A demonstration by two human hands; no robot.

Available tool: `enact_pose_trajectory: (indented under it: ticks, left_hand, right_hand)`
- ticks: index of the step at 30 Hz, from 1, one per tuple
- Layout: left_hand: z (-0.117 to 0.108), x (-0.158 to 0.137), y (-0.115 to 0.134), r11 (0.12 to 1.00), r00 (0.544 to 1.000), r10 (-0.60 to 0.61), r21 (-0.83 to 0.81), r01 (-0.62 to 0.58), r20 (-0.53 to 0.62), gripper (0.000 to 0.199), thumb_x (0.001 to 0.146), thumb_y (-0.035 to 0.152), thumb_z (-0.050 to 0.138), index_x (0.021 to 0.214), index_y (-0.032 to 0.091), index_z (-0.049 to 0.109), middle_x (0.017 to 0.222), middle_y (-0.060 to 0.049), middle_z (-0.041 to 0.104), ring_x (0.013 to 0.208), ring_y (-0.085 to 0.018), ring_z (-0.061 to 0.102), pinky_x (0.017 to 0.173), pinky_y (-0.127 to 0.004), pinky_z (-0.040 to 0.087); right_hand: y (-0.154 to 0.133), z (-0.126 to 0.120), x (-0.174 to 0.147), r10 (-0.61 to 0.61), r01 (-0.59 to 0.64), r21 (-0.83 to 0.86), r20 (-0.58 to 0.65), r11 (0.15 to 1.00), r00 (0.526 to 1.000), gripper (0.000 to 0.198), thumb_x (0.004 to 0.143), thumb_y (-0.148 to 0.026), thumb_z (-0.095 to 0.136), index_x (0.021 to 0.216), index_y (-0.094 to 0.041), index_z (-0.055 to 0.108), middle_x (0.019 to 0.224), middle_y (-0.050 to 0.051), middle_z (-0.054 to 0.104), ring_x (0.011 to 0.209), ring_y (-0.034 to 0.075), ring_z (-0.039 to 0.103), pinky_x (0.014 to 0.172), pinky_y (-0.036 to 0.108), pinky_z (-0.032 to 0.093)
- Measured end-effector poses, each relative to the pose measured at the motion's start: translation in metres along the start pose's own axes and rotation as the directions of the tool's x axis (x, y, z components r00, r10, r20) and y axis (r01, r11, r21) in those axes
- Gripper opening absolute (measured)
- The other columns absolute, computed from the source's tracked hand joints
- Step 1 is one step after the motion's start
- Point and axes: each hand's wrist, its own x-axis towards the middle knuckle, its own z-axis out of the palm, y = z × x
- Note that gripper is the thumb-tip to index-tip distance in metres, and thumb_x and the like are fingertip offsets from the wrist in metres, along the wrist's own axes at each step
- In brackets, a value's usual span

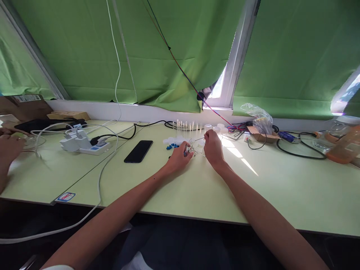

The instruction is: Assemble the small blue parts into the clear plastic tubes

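Note:
My right hand (pixel 213 149) pinches a thin, straight rod (pixel 199 139) that points left toward my other hand. My left hand (pixel 179 156) is curled at a loose pile of thin metal pin-like pieces (pixel 197 152); its fingertips are closed, but what they grip is too small to tell. Just left of that hand lie small blue pieces (pixel 172 146). Several whitish round caps (pixel 170 141) rest behind them. Farther back, a group of slim clear tubes (pixel 185 129) stands upright, with small white round containers (pixel 221 128) to their right.
A black phone (pixel 138 151) lies left of my hands. Beyond it are a power strip (pixel 95 149) with plugs and a looping white cable (pixel 101 176). On the right stand a cardboard box (pixel 263 135) and plastic bottles (pixel 344 140). Another person's hand (pixel 11 146) is at far left.

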Motion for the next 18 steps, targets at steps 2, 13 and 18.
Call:
enact_pose_trajectory:
  ticks: [2,13,18]
  left_hand:
    - [0.0000,-0.0002,0.0005,1.000,1.000,0.014,-0.011,-0.014,0.007,0.024,0.085,0.042,0.054,0.100,0.023,0.052,0.071,0.000,0.055,0.063,-0.017,0.049,0.053,-0.027,0.032]
    - [0.0009,0.0020,0.0016,0.995,0.995,0.095,-0.020,-0.094,0.021,0.024,0.083,0.039,0.056,0.101,0.023,0.053,0.066,0.003,0.053,0.060,-0.016,0.048,0.056,-0.029,0.033]
    - [0.0017,0.0017,0.0020,0.994,0.995,0.098,-0.039,-0.098,0.014,0.025,0.083,0.039,0.057,0.101,0.023,0.053,0.067,0.003,0.054,0.060,-0.016,0.049,0.056,-0.029,0.033]
  right_hand:
    - [0.0003,0.0012,-0.0001,-0.016,0.016,0.010,0.021,1.000,1.000,0.019,0.097,-0.019,0.030,0.091,-0.020,0.048,0.086,0.006,0.055,0.073,0.019,0.048,0.066,0.029,0.034]
    - [-0.0021,0.0060,-0.0017,-0.110,0.097,0.092,0.148,0.991,0.983,0.017,0.097,-0.023,0.036,0.090,-0.020,0.052,0.092,0.007,0.058,0.081,0.019,0.053,0.070,0.027,0.038]
    - [-0.0027,0.0048,-0.0020,-0.136,0.115,0.163,0.122,0.980,0.983,0.016,0.096,-0.024,0.039,0.088,-0.020,0.052,0.091,0.006,0.057,0.080,0.018,0.053,0.070,0.026,0.039]
